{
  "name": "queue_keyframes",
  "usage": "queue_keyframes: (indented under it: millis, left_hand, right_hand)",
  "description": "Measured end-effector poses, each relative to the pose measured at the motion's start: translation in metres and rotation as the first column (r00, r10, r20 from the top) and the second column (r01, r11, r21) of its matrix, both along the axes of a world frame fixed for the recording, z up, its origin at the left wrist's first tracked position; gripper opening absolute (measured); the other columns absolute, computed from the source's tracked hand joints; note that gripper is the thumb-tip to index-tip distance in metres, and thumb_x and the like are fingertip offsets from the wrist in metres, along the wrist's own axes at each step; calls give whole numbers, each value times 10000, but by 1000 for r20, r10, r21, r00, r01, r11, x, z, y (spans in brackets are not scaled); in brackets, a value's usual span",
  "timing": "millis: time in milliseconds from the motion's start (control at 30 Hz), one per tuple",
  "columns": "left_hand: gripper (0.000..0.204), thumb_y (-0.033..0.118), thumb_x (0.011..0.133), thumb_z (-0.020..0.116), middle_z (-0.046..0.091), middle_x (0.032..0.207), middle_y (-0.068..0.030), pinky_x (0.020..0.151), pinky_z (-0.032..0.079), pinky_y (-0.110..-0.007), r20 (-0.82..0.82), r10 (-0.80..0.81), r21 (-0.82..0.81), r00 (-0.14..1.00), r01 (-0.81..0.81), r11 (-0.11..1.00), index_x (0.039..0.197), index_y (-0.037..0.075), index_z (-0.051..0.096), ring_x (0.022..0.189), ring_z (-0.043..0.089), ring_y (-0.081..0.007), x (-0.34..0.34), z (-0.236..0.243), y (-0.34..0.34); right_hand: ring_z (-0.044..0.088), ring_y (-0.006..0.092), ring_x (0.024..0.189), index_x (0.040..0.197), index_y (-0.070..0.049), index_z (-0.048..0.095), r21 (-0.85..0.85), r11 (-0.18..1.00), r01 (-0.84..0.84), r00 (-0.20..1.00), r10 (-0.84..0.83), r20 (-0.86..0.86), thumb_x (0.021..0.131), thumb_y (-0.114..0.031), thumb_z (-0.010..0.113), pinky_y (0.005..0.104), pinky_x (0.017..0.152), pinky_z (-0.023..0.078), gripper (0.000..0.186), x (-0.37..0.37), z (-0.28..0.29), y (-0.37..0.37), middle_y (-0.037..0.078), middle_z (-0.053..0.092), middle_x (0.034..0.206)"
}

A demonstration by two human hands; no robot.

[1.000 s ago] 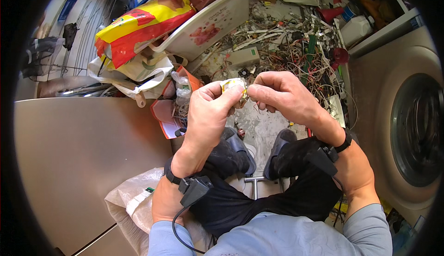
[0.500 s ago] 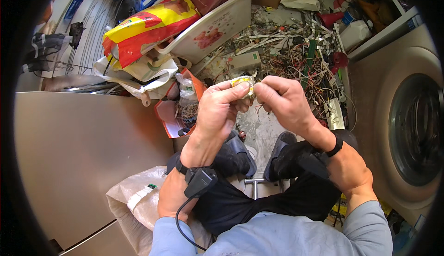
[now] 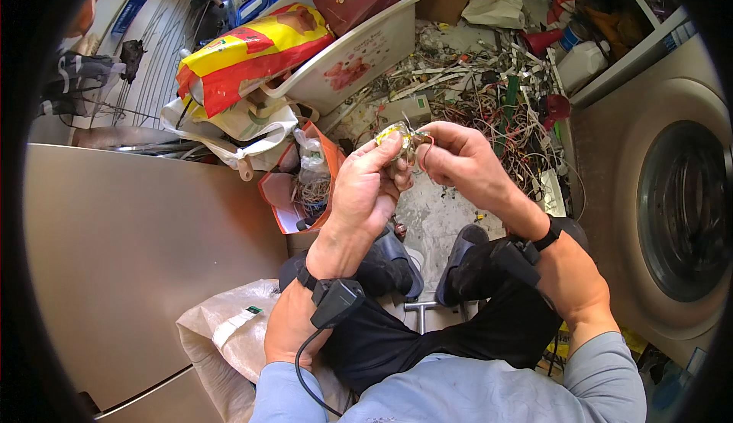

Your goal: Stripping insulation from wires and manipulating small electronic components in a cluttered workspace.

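Observation:
My left hand is closed round a small roundish part with yellow on it and a metallic look; its exact kind is too small to make out. Just to its right, my right hand pinches at the part's edge. A thin reddish wire curves out between the right thumb and fingers. Some short, thin ends stick up from the part between the two hands. The right fingertips partly cover where the wire meets the part. Both hands are held up above the floor, in front of my knees.
Ahead lies a heap of tangled wires and scrap. An orange-edged bag holding wires stands near my left wrist. Beyond it are a white tub and a yellow-red bag. A washing machine flanks me right, a metallic panel left.
The right fingers have shifted slightly at the part, and the reddish wire and thin ends now show more clearly. My left hand keeps its hold. The whole view has moved a little.

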State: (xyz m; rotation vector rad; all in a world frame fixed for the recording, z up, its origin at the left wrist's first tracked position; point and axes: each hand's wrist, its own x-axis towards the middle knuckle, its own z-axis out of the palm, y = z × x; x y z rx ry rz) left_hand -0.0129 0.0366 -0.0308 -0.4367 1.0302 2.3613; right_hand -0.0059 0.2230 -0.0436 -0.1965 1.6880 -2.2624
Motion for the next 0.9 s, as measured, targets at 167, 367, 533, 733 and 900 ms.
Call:
queue_keyframes:
  millis: [167,367,533,733,900]
  left_hand:
    - [197,247,1016,705,672,779,12,558,424,-230,-150,39,-181,988,-66,981,1052,55,728,594,545,-68,4,-13,4]
    - [201,237,1002,715,651,771,38,540,386,-220,-187,34,-288,982,-88,954,1042,42,748,599,492,-46,6,-10,2]
    - [152,178,977,707,648,761,34,535,381,-221,-139,-78,-260,987,40,965,1015,38,753,596,492,-46,4,-10,-10]
    - [116,143,967,697,659,758,15,519,382,-225,-92,-49,-234,995,26,972,973,39,746,577,495,-58,2,-5,-4]
    - [111,143,968,695,679,776,8,512,384,-225,-149,-35,-261,988,-5,965,947,44,740,570,496,-58,5,-9,-10]
  right_hand:
    - [495,13,716,1110,-13,678,117,982,151,980,-133,-149,978,-118,730,203,618,404,177,4,-9,-16,-57,626,840]
    - [453,16,703,1046,-5,671,266,959,94,981,-43,-191,971,-112,740,225,602,383,148,3,-10,-11,-72,584,806]
    - [471,50,648,996,-4,654,443,895,49,951,93,-295,938,-92,758,262,565,393,148,-2,-6,1,-22,574,722]
    - [585,138,652,882,4,603,497,777,387,670,133,-731,846,-21,764,326,578,459,167,-7,2,4,87,576,691]
    - [513,81,568,897,-25,605,320,945,-71,992,102,-80,912,-57,746,267,492,373,145,-3,13,5,37,610,716]
